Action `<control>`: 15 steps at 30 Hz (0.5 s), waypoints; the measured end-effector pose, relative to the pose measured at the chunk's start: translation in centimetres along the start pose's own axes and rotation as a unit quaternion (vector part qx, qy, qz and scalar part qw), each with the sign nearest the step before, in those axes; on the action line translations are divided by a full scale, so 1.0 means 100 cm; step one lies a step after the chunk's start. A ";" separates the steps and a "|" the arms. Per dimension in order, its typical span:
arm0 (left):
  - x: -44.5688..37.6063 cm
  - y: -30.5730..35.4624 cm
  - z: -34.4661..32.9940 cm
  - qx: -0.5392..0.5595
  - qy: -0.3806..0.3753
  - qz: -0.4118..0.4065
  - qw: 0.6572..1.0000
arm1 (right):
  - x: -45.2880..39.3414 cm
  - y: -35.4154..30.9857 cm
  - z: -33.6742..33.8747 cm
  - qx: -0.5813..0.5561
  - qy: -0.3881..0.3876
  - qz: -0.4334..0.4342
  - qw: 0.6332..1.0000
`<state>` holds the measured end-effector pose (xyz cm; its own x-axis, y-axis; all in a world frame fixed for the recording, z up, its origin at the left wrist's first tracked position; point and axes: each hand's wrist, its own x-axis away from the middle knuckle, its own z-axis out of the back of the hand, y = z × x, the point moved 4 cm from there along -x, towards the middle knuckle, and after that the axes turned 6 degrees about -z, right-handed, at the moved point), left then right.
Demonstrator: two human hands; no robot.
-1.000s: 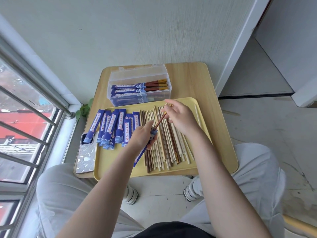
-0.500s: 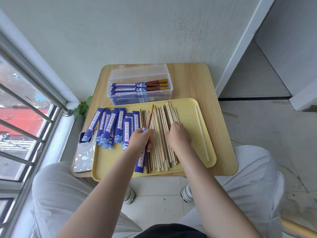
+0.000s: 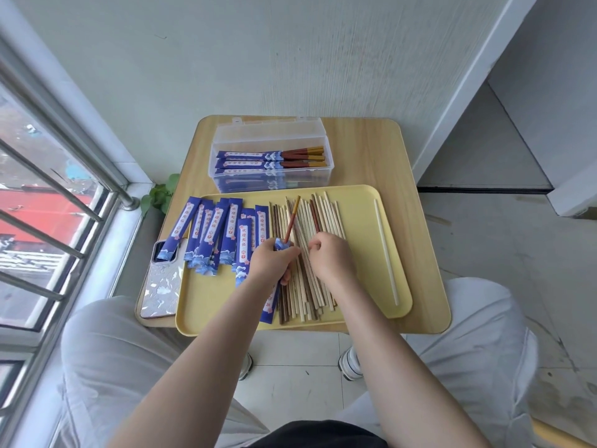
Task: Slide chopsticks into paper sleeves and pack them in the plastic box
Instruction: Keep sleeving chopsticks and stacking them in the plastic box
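Note:
My left hand (image 3: 269, 260) grips a blue paper sleeve (image 3: 270, 305) with one red-brown chopstick (image 3: 291, 218) sticking out of its top. My right hand (image 3: 331, 255) rests on the pile of loose chopsticks (image 3: 310, 286) on the yellow tray (image 3: 361, 202), fingers pinched on a red-brown chopstick (image 3: 314, 218) in the pile. Several empty blue sleeves (image 3: 213, 231) lie on the tray's left part. The clear plastic box (image 3: 271, 134) stands behind the tray, holding sleeved chopsticks (image 3: 271, 160).
A single pale chopstick (image 3: 386, 253) lies alone on the tray's right side. A phone (image 3: 163, 282) rests at the wooden table's (image 3: 365, 147) left edge, under some sleeves. Window bars run along the left, a wall behind. My knees flank the table.
My right hand came down from the sleeved chopstick's top onto the loose pile. My left hand swung the sleeve and chopstick nearly upright along the tray.

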<state>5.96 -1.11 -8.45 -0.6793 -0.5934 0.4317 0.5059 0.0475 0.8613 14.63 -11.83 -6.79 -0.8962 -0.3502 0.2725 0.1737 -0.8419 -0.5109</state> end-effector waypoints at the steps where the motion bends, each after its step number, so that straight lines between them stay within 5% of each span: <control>1: -0.001 0.000 0.000 -0.002 -0.001 0.002 1.000 | -0.001 0.003 0.002 0.012 0.012 -0.008 1.000; 15: 0.005 0.006 0.000 0.060 -0.021 0.008 0.998 | -0.007 0.004 0.009 0.176 0.005 -0.037 0.984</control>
<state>5.91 -1.35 -7.75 -0.6949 -0.5572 0.4546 0.4514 0.1540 0.8789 15.69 -12.27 -6.46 -0.9149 -0.2809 0.2899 0.2380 -0.9554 -0.1748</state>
